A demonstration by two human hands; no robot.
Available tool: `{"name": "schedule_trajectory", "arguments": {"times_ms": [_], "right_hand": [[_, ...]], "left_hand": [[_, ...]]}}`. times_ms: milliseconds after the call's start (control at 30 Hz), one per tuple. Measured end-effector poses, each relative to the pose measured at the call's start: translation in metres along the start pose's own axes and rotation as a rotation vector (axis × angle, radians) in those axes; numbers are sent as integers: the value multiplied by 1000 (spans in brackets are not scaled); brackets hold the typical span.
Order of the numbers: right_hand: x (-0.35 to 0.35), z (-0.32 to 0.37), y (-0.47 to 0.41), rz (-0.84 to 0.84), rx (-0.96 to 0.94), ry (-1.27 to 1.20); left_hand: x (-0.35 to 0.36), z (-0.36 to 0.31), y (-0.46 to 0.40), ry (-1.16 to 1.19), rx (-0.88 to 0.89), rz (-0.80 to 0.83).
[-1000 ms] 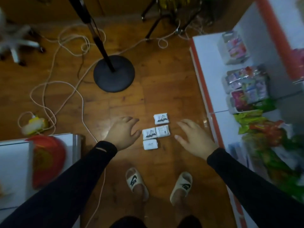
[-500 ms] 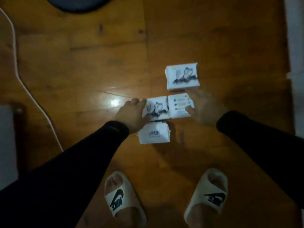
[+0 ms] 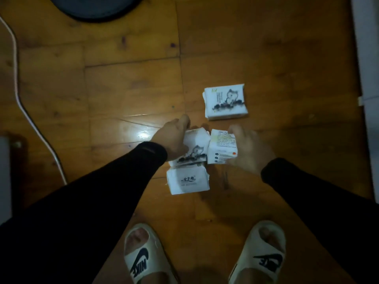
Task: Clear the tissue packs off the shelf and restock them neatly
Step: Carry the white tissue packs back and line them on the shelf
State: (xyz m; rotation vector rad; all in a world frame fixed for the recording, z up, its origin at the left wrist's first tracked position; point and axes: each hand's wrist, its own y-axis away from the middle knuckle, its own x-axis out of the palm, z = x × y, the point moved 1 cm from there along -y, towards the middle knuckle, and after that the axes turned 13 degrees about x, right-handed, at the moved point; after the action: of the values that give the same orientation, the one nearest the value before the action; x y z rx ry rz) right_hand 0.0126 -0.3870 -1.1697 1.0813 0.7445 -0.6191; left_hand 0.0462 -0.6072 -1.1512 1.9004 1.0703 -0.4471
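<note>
Several white tissue packs lie on the wooden floor. My left hand grips a cat-print pack by its left side, tilting it up. My right hand holds a pack with printed text from the right, fingers curled over its far edge. These two packs touch each other. A plain white pack with a logo lies flat just nearer me, under the edge of the left one. Another cat-print pack lies apart, farther off to the right.
A dark round stand base sits at the top left. A white cable runs down the left side. A white shelf edge borders the right. My two slippered feet stand at the bottom.
The view has closed in on the floor. Both hands went from reaching to gripping the two middle packs, which now tilt up off the floor.
</note>
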Motion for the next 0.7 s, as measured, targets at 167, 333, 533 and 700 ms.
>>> {"name": "schedule_trajectory", "arguments": {"times_ms": [167, 333, 533, 700], "right_hand": [[-69, 8, 41, -105, 30, -86], [-177, 19, 113, -217, 95, -96], [-380, 41, 231, -388, 168, -158], [-563, 50, 377, -686, 262, -162]], "left_hand": [[-52, -31, 32, -149, 57, -20], [-144, -99, 90, -128, 106, -133], [-312, -252, 177, -128, 329, -404], [-452, -418, 255, -230, 602, -522]]}}
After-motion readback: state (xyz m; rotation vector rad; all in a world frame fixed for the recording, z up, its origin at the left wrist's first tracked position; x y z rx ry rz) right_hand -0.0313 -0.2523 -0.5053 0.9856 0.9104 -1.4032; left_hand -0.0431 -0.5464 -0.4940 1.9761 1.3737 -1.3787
